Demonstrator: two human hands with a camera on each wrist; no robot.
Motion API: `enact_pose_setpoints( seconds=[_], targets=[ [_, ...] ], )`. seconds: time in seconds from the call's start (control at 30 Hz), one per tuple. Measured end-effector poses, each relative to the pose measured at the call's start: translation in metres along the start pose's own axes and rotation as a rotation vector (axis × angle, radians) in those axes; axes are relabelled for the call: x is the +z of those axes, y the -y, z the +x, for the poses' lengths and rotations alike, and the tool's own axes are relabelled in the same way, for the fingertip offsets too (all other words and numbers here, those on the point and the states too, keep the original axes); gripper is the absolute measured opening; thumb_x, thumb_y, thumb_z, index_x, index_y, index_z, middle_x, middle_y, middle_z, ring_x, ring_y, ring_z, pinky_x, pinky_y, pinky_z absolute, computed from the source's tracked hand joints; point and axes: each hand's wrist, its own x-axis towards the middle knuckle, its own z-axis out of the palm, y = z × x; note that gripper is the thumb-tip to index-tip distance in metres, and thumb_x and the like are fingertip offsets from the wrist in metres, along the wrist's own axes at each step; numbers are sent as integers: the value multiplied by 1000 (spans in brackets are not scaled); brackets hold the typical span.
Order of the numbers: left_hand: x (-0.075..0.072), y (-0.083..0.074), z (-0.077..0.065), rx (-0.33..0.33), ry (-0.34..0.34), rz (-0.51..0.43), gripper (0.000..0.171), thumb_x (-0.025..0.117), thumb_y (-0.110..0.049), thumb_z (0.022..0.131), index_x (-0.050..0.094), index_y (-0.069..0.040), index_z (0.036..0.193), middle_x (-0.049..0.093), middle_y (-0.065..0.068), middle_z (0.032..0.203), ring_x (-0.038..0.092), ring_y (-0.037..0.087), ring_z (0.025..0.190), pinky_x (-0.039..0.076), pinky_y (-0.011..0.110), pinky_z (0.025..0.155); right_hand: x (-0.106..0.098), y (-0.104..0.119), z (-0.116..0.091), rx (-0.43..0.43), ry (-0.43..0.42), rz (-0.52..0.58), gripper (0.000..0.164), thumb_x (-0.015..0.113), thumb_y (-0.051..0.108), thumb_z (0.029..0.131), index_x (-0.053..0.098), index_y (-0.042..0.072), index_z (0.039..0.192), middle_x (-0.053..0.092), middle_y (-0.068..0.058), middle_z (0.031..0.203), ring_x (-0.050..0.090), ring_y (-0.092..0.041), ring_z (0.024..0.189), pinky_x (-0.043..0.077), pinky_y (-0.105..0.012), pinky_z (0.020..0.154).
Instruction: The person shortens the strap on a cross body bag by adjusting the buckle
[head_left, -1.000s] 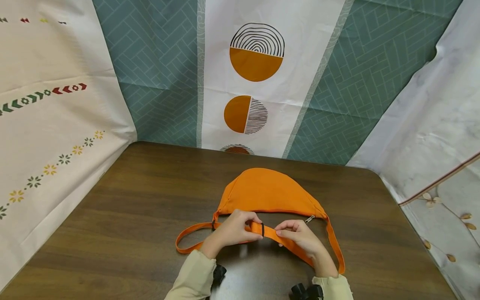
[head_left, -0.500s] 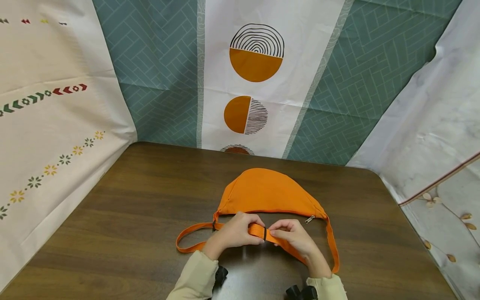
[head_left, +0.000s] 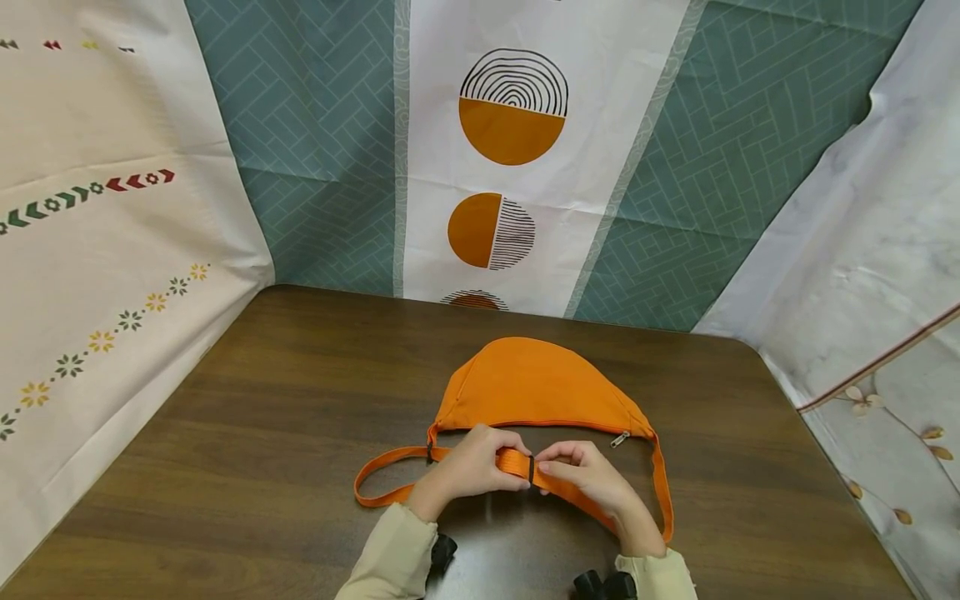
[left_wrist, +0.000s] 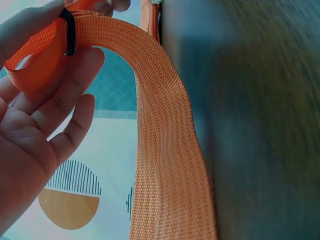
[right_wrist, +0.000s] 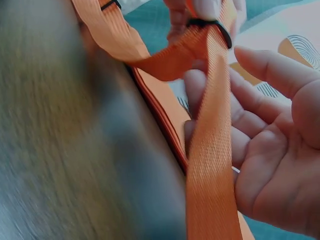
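An orange waist bag (head_left: 540, 383) lies on the wooden table, its zipper pull (head_left: 619, 439) at the right end of the lower edge. In front of it, the orange webbing strap (left_wrist: 165, 115) is lifted off the table, with a black slide buckle (head_left: 532, 469) on it. My left hand (head_left: 474, 462) pinches the strap just left of the buckle, where the webbing forms a small loop, its thumb touching the buckle. Close by on the right, my right hand (head_left: 588, 477) holds the strap between thumb and fingers. Behind the webbing, some right fingertips (right_wrist: 194, 82) are partly hidden.
A strap loop (head_left: 375, 479) lies on the table to the left, by a second black ring (head_left: 430, 450) at the bag's corner. Patterned cloths hang behind the table (head_left: 225, 467) and along both sides. Black wrist cameras (head_left: 442, 552) sit at both cuffs.
My right hand has moved left along the strap, closer to the buckle. The left hand and buckle have shifted slightly right, and the strap's right side has drawn inward. The bag stays put.
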Motion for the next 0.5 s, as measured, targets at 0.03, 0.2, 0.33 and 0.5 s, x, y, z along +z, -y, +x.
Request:
enact_pose_setpoints(
  seconds=[0.03, 0.2, 0.33, 0.5],
  targets=[
    [0, 0, 0, 2, -3, 1, 19, 76, -14, 71, 67, -11, 87, 61, -8, 77, 47, 4, 61, 40, 18, 54, -2, 0, -1, 13, 3, -15, 32, 54, 7, 89, 50, -22, 102, 64, -6, 80, 60, -18, 68, 49, -28, 71],
    [-2, 1, 0, 15, -17, 4, 19, 76, -15, 70, 68, -10, 86, 61, -8, 76, 45, 4, 61, 39, 18, 54, -9, 0, -6, 34, 6, -60, 31, 53, 9, 90, 52, -20, 102, 64, -8, 77, 61, -22, 70, 47, -28, 74],
    [-2, 2, -1, 25, -27, -9, 20, 76, -14, 71, 67, -8, 87, 61, -5, 78, 46, 5, 61, 40, 19, 55, -12, -2, -8, 32, -3, -54, 29, 52, 6, 90, 52, -22, 99, 63, -7, 78, 62, -19, 66, 48, -27, 69],
    [-3, 3, -2, 33, -46, 34, 22, 76, -14, 70, 67, -9, 89, 61, -3, 85, 47, 6, 69, 41, 19, 60, -11, -2, -7, 14, -12, -22, 29, 53, 4, 88, 51, -24, 97, 63, -5, 78, 62, -15, 61, 49, -26, 63]
  ],
)
